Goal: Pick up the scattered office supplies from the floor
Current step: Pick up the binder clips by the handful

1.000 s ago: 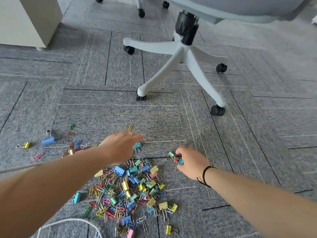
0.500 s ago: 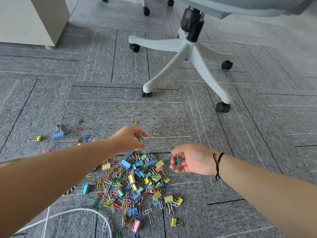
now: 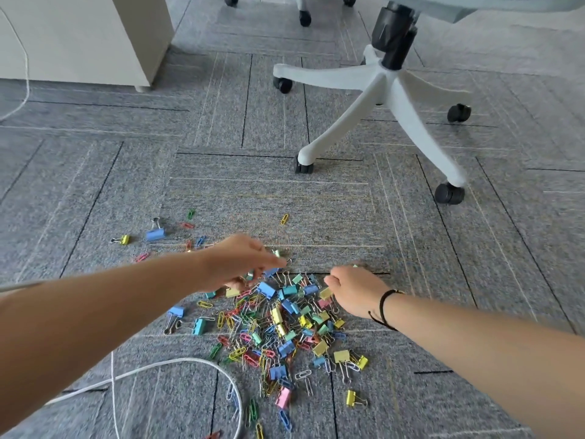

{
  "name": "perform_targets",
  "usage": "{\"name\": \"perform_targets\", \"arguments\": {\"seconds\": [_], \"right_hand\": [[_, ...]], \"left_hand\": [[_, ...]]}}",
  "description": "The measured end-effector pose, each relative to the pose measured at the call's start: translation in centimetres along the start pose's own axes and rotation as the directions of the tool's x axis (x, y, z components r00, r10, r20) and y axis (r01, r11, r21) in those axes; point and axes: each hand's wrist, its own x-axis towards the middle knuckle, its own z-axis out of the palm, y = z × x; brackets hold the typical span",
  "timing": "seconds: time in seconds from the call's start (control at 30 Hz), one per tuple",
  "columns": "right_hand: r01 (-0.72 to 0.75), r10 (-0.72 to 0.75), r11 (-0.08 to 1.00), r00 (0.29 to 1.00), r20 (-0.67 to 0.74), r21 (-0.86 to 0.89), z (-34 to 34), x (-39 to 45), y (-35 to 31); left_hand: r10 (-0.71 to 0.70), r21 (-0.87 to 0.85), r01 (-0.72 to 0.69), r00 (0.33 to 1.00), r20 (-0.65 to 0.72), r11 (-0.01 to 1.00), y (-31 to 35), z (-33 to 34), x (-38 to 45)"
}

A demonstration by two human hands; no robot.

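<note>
**Two hands at the far edge of a clip pile**

Two bare hands reach over the top edge of a heap of coloured clips on grey carpet. The left hand comes in from the left, palm down, fingers bent and pointing right and down into the clips at the heap's upper left corner. Motion blur hides the fingertips, so whether they pinch a clip cannot be told. The right hand comes in from the right with a black cord on its wrist. Its fingers are curled in toward the palm at the heap's upper right corner, knuckles up; whether anything sits inside that curl cannot be told. The hands are apart, with several clips lying between them.

The heap mixes binder clips in blue, yellow, green and pink with thin wire paper clips, and it spreads from the hands down toward the bottom of the view. A yellow binder clip lies by itself at the lower right of the heap. Stray pieces sit off to the left: a blue binder clip, a small yellow one, and a lone yellow paper clip farther out.

A white cable loops across the carpet at lower left. Beyond the hands stands an office chair base on black wheels, and a pale cabinet sits at upper left.
</note>
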Motion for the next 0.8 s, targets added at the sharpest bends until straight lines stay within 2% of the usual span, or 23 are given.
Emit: {"name": "perform_targets", "arguments": {"seconds": [0.07, 0.17, 0.23, 0.33, 0.43, 0.47, 0.5, 0.57, 0.63, 0.7, 0.73, 0.8], "right_hand": [[-0.005, 0.002, 0.993, 1.000, -0.028, -0.119, 0.2, -0.2, -0.4], [-0.046, 0.037, 0.979, 0.998, -0.048, -0.200, 0.5, -0.3, -0.8], [-0.038, 0.031, 0.982, 0.999, -0.037, -0.185, 0.9, 0.0, -0.7], [-0.019, 0.020, 0.998, 1.000, 0.008, -0.056, 1.0, 0.8, -0.2], [-0.015, -0.001, 0.969, 0.998, 0.064, 0.248, 0.1, 0.7, 0.4], [-0.053, 0.013, 0.905, 0.995, 0.098, 0.422, -0.4, 0.5, 0.5], [-0.114, 0.037, 0.796, 0.989, 0.141, 0.595, -0.9, 0.3, 0.7], [-0.235, 0.027, 0.555, 0.964, 0.265, 0.798, -1.8, -0.1, 1.2], [-0.338, -0.047, 0.382, 0.923, 0.383, 0.860, -2.4, -0.5, 1.7], [-0.404, -0.108, 0.269, 0.889, 0.444, 0.874, -3.0, -0.9, 1.9], [-0.416, -0.128, 0.228, 0.883, 0.451, 0.880, -3.2, -1.1, 1.9], [-0.424, -0.151, 0.178, 0.880, 0.450, 0.888, -3.5, -1.2, 1.9]], "left_hand": [[0.099, 0.339, -0.054, 0.988, -0.116, 0.939, -1.1, 0.3, 0.4], [0.187, 0.510, -0.078, 0.968, -0.166, 0.857, -2.4, 0.3, 0.9], [0.202, 0.573, -0.067, 0.964, -0.174, 0.817, -2.8, 0.5, 1.2], [0.218, 0.671, -0.035, 0.957, -0.192, 0.741, -2.8, 1.3, 1.4], [0.225, 0.743, -0.009, 0.955, -0.192, 0.669, -3.0, 2.5, 1.9], [0.225, 0.756, -0.001, 0.955, -0.194, 0.654, -3.2, 2.9, 2.1], [0.222, 0.766, 0.009, 0.955, -0.198, 0.643, -3.3, 3.2, 2.2], [0.216, 0.783, 0.029, 0.954, -0.208, 0.622, -3.7, 3.7, 2.5], [0.224, 0.799, 0.030, 0.953, -0.205, 0.601, -4.0, 4.0, 2.7], [0.234, 0.802, 0.019, 0.952, -0.197, 0.597, -4.0, 4.0, 3.0], [0.224, 0.785, 0.006, 0.957, -0.184, 0.619, -3.9, 4.0, 3.2], [0.173, 0.656, -0.040, 0.975, -0.139, 0.754, -3.5, 3.7, 3.5]]}}
